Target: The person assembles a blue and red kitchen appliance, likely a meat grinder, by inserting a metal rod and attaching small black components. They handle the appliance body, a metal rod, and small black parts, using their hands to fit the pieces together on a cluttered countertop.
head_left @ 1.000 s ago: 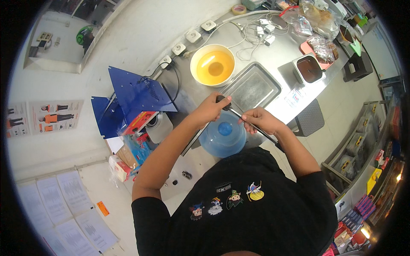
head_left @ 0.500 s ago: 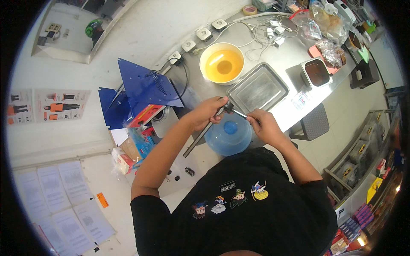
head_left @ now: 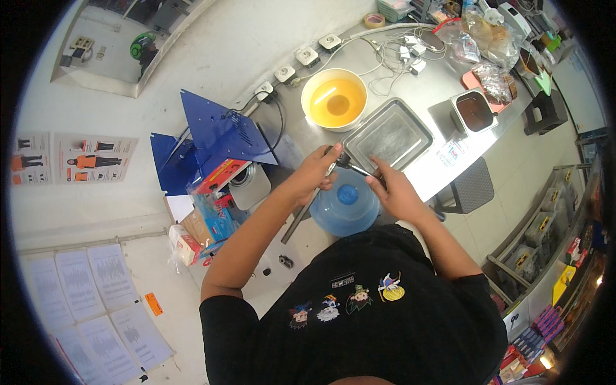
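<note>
On the left, a poster (head_left: 96, 160) is hanging on the wall above rows of papers (head_left: 83, 282). Blue panels (head_left: 224, 125) are leaning over a silver can (head_left: 253, 189). A small metal part (head_left: 285, 261) is lying below the can, near the person's black shirt (head_left: 359, 333). The left hand (head_left: 316, 173) is gripping a metal rod (head_left: 296, 223), which is slanting from its free lower-left end up to a dark joint (head_left: 343, 159) at the fingers. A white bowl of yellow liquid is standing beyond (head_left: 305, 99). A blue container (head_left: 353, 218) is sitting below and between the hands. A thin shaft (head_left: 361, 171) is running from the joint toward the right hand (head_left: 398, 194); finger and thumb are spreading around its end, and whether they are pinching it I cannot tell. Past a tray (head_left: 388, 135), a pan of brown stuff (head_left: 461, 119) is resting on the counter (head_left: 420, 179), above a grey stool (head_left: 473, 185).
</note>
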Tool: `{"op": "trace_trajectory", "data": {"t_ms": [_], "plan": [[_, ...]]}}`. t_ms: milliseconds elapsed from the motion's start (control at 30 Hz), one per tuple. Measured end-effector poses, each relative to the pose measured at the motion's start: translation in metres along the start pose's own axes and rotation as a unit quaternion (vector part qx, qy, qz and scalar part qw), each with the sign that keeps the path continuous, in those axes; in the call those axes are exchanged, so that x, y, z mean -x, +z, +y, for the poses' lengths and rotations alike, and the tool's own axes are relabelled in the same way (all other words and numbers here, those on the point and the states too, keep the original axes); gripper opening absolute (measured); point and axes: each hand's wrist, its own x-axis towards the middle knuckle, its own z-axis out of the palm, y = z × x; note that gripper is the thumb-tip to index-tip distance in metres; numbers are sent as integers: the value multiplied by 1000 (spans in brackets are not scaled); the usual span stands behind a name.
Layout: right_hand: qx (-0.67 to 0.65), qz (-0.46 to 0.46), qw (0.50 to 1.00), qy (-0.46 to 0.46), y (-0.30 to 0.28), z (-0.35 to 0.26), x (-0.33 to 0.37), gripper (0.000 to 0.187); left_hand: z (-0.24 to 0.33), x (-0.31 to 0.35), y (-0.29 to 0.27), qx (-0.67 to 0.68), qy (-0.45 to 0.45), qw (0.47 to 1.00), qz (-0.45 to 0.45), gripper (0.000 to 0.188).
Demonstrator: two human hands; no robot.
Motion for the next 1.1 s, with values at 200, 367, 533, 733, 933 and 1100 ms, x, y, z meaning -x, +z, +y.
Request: {"op": "trace_trajectory", "data": {"t_ms": [200, 367, 533, 733, 933, 1100], "plan": [[-459, -330, 782, 263, -42, 13, -19, 25, 0, 8, 7, -67, 46, 995, -54, 47], [-122, -38, 985, 115, -13, 20, -7, 26, 9, 15, 3, -83, 23, 995, -55, 43], [-7, 55, 996, 69, -31, 18, -9, 27, -4, 16, -12, -30, 56, 994, -84, 41], [-12, 84, 981, 173, -66, 92, 0, 30, -11, 38, -15, -189, 211, 959, -33, 41], [157, 113, 961, 198, -62, 271, -23, 27, -27, 90, -41, -132, 279, 947, 83, 37], [357, 89, 900, 235, -68, 413, -41, 29, -41, 116, -51, -115, 308, 927, 181, 34]]}}
